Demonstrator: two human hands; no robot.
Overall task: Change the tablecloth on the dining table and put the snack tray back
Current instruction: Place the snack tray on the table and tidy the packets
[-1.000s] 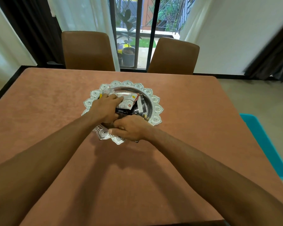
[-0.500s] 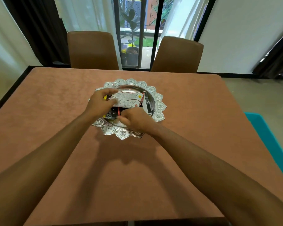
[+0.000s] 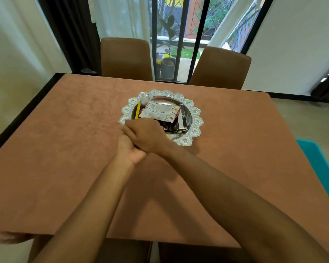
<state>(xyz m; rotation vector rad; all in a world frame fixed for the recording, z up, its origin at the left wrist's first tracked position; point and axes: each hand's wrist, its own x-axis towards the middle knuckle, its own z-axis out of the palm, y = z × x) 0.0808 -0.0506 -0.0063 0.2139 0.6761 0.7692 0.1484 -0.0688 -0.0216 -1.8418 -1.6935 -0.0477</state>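
My 2 hands meet just below the middle of the frame, over the near edge of the snack tray [image 3: 195, 121]. My right hand [image 3: 147, 136] lies on top, palm down, its fingers curled across my left hand [image 3: 128, 150], which sits underneath with the heel of the palm turned up toward me. They are pressed together and touching; I cannot tell whether either one has anything pinched inside, because the right hand covers the fingers of the left. Both forearms run in from the bottom of the frame and cross toward that 1 spot.

The snack tray sits on the tablecloth [image 3: 65, 149] a little above the centre of the frame, nearer the far edge of the table than the near one. It is round and silver, with a scalloped, embossed rim, and my hands hide its lower-left rim. Inside it lie several snack packets: a white printed packet [image 3: 160, 112] on top, tilted, a dark packet [image 3: 171, 126] under it, and a yellow stick [image 3: 138, 110] lying along the left inner side of the tray.

The tablecloth is a plain reddish-brown cloth spread flat over the whole tabletop, with a black table edge showing along the left side of the frame. At the upper part of the frame 2 brown chairs [image 3: 126, 58] stand at the far side of the table, in front of a barred window [image 3: 176, 35] with a potted plant [image 3: 168, 66] behind it. At the right edge of the frame a teal object [image 3: 319, 164] lies on the floor.
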